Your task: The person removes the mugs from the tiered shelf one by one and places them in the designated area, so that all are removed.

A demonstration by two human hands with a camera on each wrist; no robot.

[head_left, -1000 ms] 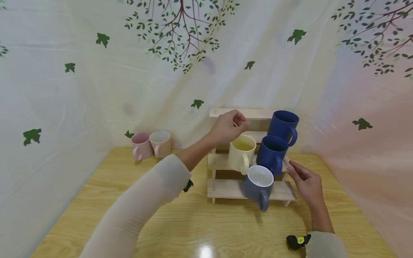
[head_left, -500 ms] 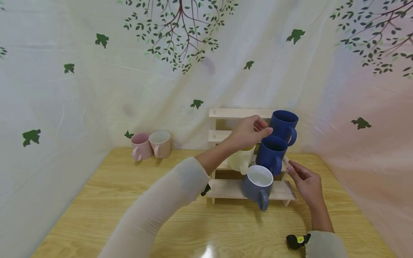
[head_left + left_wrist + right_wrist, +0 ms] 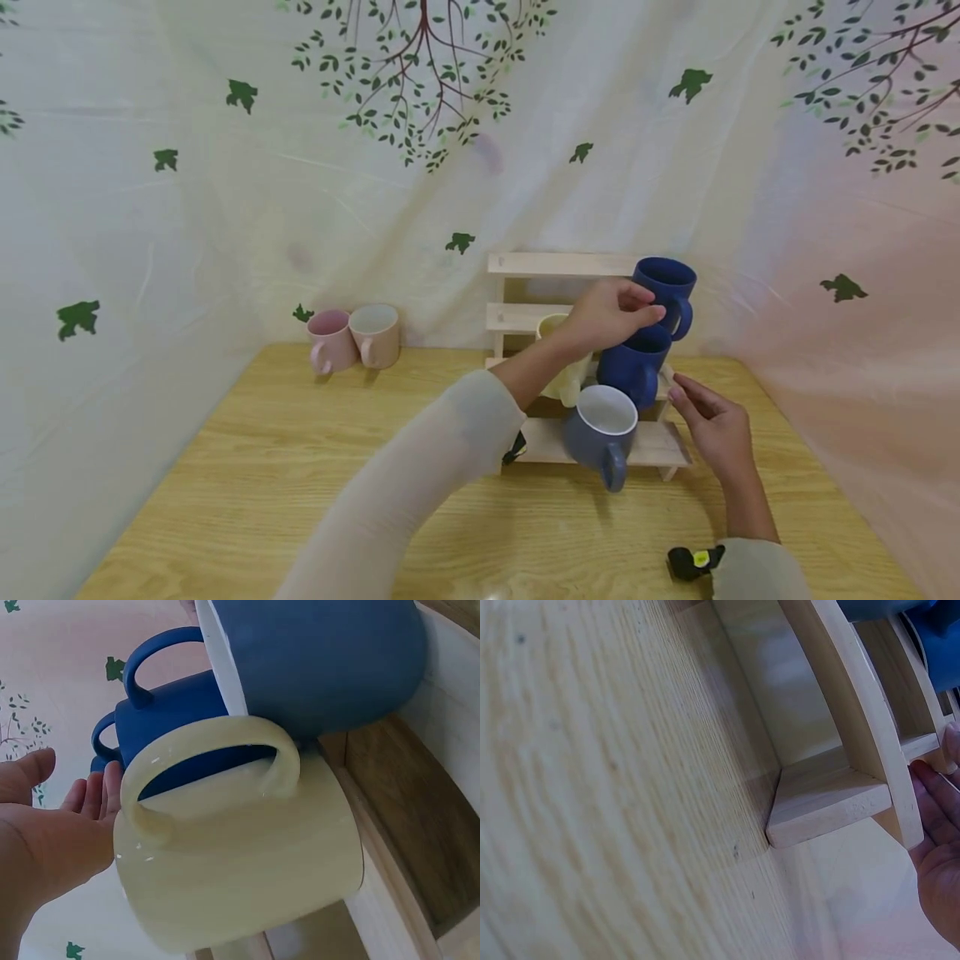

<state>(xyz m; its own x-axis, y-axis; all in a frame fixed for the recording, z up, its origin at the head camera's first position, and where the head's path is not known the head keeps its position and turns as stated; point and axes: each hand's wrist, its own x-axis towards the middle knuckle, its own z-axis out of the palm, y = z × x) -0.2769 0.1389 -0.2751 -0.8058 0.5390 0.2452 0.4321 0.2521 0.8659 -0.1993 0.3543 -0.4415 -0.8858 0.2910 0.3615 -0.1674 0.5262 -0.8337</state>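
My left hand (image 3: 611, 317) reaches across the tiered wooden shelf (image 3: 558, 265), fingers loosely bent and thumb apart, in front of the upper dark blue mug (image 3: 667, 275). Whether it touches that mug is unclear. Below it, the hand partly covers the lower dark blue mug (image 3: 626, 371). A pale yellow mug (image 3: 247, 855) fills the left wrist view, fingertips beside its rim. The grey-blue mug (image 3: 592, 442), white inside, sits on the lowest board. My right hand (image 3: 716, 433) pinches the shelf's right side at a middle board's end; in the right wrist view its fingers (image 3: 937, 802) are partly cut off.
A pink mug (image 3: 330, 343) and a pale peach mug (image 3: 377, 337) stand side by side at the table's back left. The wooden table (image 3: 262, 475) extends in front of the shelf. A leaf-patterned curtain (image 3: 360, 217) hangs behind.
My left hand has moved right, from above the yellow mug to in front of the blue mugs, its forearm now partly covering the yellow one. The right hand and the mugs have stayed put.
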